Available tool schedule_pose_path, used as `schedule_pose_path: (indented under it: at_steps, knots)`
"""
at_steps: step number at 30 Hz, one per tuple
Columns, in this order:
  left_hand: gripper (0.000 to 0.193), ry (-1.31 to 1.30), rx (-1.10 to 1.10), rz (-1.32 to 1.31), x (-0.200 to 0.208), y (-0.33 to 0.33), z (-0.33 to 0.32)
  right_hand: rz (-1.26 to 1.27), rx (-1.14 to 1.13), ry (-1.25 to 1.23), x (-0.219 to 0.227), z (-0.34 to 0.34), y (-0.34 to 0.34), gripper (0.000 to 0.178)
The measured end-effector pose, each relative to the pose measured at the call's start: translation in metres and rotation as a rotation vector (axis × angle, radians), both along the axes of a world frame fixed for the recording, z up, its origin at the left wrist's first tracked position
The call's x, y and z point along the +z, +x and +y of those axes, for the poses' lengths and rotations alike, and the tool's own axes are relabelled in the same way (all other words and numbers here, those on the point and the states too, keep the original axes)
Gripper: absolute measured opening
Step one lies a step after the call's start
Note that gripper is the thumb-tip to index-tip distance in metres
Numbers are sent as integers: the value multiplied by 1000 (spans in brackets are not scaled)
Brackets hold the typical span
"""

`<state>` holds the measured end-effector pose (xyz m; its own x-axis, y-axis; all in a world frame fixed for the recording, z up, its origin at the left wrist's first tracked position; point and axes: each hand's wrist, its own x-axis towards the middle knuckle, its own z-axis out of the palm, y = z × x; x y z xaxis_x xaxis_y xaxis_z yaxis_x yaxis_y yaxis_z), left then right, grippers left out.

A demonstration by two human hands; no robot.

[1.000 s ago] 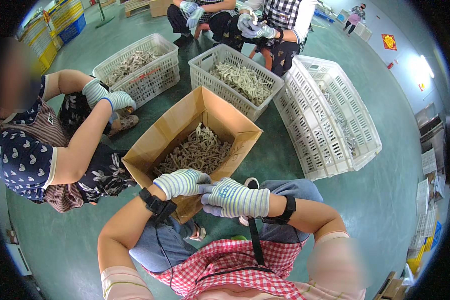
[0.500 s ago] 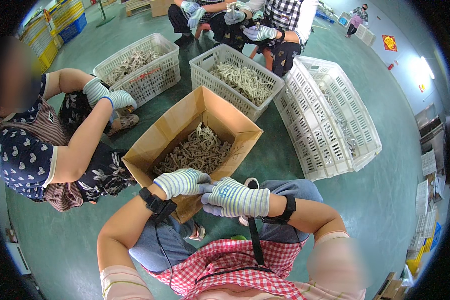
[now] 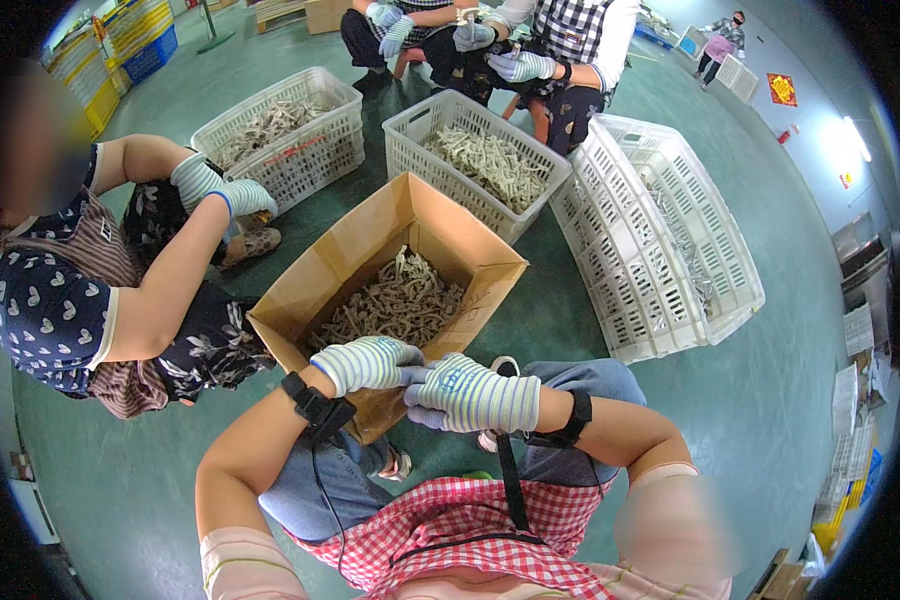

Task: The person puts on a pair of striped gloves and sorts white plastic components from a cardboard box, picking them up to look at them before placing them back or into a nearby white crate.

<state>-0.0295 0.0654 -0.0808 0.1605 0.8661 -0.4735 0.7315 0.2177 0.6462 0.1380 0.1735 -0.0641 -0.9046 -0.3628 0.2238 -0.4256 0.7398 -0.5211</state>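
Note:
Both my hands wear striped knit gloves and meet over the near edge of an open cardboard box (image 3: 468, 238). My left hand (image 3: 365, 365) is closed, its fingertips pressed against those of my right hand (image 3: 478, 394). The right one is closed too, thumb and fingers pinched together. Whatever sits between the fingertips is hidden by the gloves. Inside the box, just beyond my hands, lies a heap of small, rough grey metal-looking parts (image 3: 390, 308).
Past the box stand a white crate (image 3: 315, 160) and another white crate (image 3: 410, 165), both with pale parts. Stacked white crates (image 3: 625, 270) rise at the right. A gloved co-worker (image 3: 50, 310) sits close on the left; two more sit at the far side.
My hands stay pinched together in the same place. The surroundings have shifted very slightly to the right in the view.

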Motion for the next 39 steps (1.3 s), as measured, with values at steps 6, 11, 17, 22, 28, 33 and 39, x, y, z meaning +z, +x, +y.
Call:
schedule_pose_path:
  at_steps: [6, 11, 17, 22, 28, 33, 39]
  knots:
    - [46, 15, 1, 12, -4, 1, -1, -9, 2, 12, -1, -1, 2, 20]
    - [45, 37, -1, 14, -10, 1, -2, 11, 6, 6, -1, -1, 2, 19]
    - [45, 38, -2, 1, -7, 0, -2, 13, 2, 4, 0, -1, 1, 19]
    - [48, 57, 20, 7, -3, 1, -2, 34, 1, -4, -3, 0, 0, 19]
    - [46, 28, -19, -4, -2, 2, -2, 5, -3, 10, -3, -1, 2, 19]
    - [46, 45, -17, 20, -6, 2, -4, -11, -7, -8, -2, -3, 3, 21]
    - [45, 90, 3, 1, -11, 1, -2, -87, 25, 76, 7, 1, 1, 16]
